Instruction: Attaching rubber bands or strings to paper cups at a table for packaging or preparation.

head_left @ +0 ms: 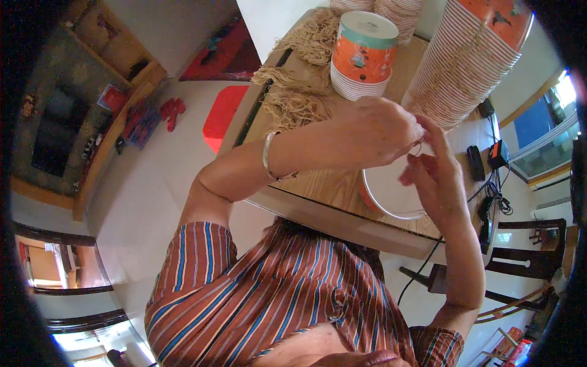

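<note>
Sitting near both hands (388, 129) (435, 177), white-lined orange tub (390, 188)

Moderately bright, lit by soft daylight; blown out to white at the window (567, 90) on the far right and glaring at an opening (98, 339) on the near left. Dimmer around the television (58, 131) at left. Fairly sharp on the right hand's fingers (438, 137), softer and strongly bent toward the black rim.

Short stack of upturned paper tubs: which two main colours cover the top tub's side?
Teal above orange on the top tub, seen best in the head view.
</note>
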Tool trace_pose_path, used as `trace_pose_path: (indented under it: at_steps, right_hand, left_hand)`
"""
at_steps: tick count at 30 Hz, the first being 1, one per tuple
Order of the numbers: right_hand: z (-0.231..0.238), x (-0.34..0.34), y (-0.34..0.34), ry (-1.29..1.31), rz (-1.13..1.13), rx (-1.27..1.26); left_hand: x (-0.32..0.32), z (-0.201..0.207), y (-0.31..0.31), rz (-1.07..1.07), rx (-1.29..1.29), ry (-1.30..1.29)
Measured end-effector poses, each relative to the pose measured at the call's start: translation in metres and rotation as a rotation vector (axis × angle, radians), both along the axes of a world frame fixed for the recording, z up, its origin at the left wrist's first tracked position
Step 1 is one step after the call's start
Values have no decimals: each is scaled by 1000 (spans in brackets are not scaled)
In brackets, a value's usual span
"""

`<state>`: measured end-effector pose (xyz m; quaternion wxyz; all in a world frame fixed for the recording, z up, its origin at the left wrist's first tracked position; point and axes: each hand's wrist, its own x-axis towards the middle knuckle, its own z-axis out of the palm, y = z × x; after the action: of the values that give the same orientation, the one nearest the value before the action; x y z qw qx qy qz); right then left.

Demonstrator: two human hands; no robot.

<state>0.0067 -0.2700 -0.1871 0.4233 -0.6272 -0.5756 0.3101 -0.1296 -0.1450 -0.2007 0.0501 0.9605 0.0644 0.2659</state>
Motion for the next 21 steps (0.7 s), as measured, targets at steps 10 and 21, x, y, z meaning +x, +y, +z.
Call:
trace_pose_path:
  at_steps: [10,21]
  right_hand:
    - [-25,11,18,80,-18,-146]
    - [-17,18,15,19,-152,-162]
  left_hand:
    - [-33,5,28,-5,-618,91]
    - [-17,-32,24,-32,-308,-2]
